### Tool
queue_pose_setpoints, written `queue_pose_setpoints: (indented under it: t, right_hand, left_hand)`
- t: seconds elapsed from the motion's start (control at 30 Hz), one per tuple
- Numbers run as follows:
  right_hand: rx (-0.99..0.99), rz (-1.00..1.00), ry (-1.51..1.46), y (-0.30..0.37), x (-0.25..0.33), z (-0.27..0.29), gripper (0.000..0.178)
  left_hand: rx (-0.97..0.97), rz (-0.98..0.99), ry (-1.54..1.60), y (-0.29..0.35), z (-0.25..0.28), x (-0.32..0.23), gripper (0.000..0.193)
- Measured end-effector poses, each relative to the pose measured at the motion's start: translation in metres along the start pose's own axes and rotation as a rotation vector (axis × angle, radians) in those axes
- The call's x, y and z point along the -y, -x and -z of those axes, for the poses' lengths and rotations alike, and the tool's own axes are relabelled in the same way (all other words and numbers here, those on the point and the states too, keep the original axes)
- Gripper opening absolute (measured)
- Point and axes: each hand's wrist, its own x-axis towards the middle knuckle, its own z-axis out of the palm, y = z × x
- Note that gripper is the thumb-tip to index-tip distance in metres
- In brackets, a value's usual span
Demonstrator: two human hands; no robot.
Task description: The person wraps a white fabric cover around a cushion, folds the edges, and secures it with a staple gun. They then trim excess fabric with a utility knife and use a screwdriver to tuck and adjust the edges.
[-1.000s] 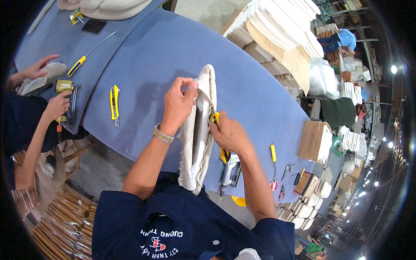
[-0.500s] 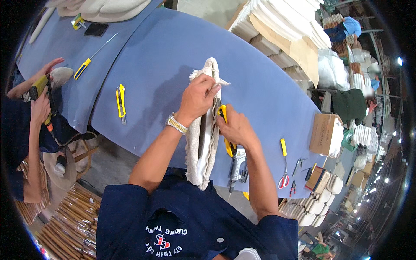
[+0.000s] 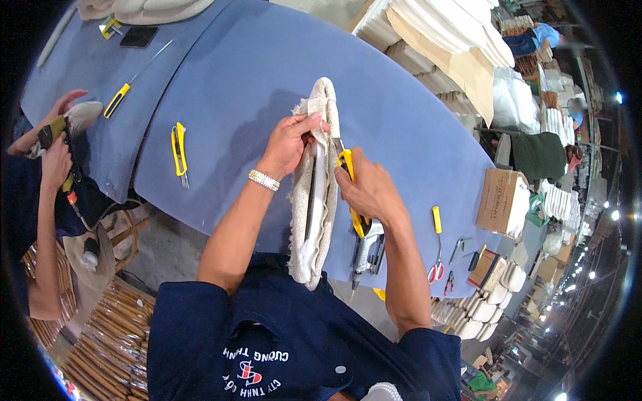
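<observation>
A cream fabric-covered pad (image 3: 303, 220) stands on edge in front of me, its near end against my shirt. A gap along its side shows a white layer and a dark strip inside. My left hand (image 3: 287, 142), closed, pinches the frayed fabric near the far end of the pad. My right hand (image 3: 369, 184) is wrapped round a yellow utility knife (image 3: 345, 162). Its blade points away from me and lies along the pad's right side, close to the left fingertips. The blade's tip is partly hidden by the fabric.
On the blue table (image 3: 221, 87) lie a second yellow utility knife (image 3: 178, 150), a glue gun (image 3: 366, 254), scissors (image 3: 436, 271), pliers (image 3: 449, 284) and a cardboard box (image 3: 498, 200). At left, a co-worker holds a power tool (image 3: 55, 130) near a long screwdriver (image 3: 117, 100).
My left hand has shifted a little left and turned, showing its fingertips on the fabric. The knife in my right hand has moved slightly away from me, and more blade shows.
</observation>
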Motion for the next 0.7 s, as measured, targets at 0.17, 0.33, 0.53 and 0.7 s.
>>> queue_pose_setpoints:
  t: [0.17,0.33,0.53,0.7]
  right_hand:
    - [-0.034,0.008,0.137,-0.005,0.007,0.003,0.038]
    - [-0.025,0.022,0.125,-0.004,0.011,0.006,0.037]
    - [0.013,0.008,0.182,-0.008,0.009,-0.001,0.037]
    - [0.046,0.077,0.162,-0.006,0.002,-0.002,0.035]
  left_hand:
    - [-0.029,0.017,-0.026,-0.001,-0.003,-0.002,0.026]
    - [0.025,0.002,-0.088,-0.003,0.000,-0.002,0.026]
    - [0.008,0.037,-0.176,-0.004,0.001,-0.006,0.024]
    - [-0.003,0.099,-0.268,-0.008,-0.002,-0.016,0.024]
